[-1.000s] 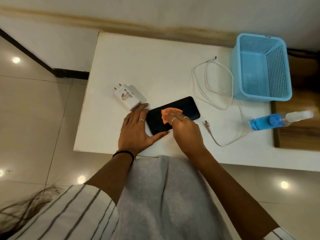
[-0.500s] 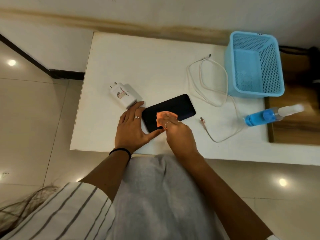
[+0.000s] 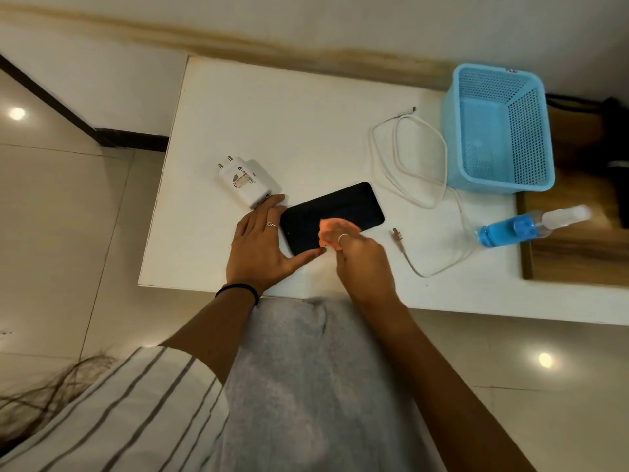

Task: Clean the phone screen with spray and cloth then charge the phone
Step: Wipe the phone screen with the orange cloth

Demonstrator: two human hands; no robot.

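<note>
One phone (image 3: 332, 212), cloth (image 3: 335, 229), charger (image 3: 243, 183), cable (image 3: 420, 178), basket (image 3: 497, 131) (bottle (image 3: 524, 226) too).

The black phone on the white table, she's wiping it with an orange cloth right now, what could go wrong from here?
1. The black phone lies near the white table's front edge; only the left hand braces it, so a hard wipe by the right hand with the orange cloth might slide it.
2. The blue spray bottle lies on its side and could roll.
3. The white cable's plug end sits beside the wiping hand and may get knocked.
</note>
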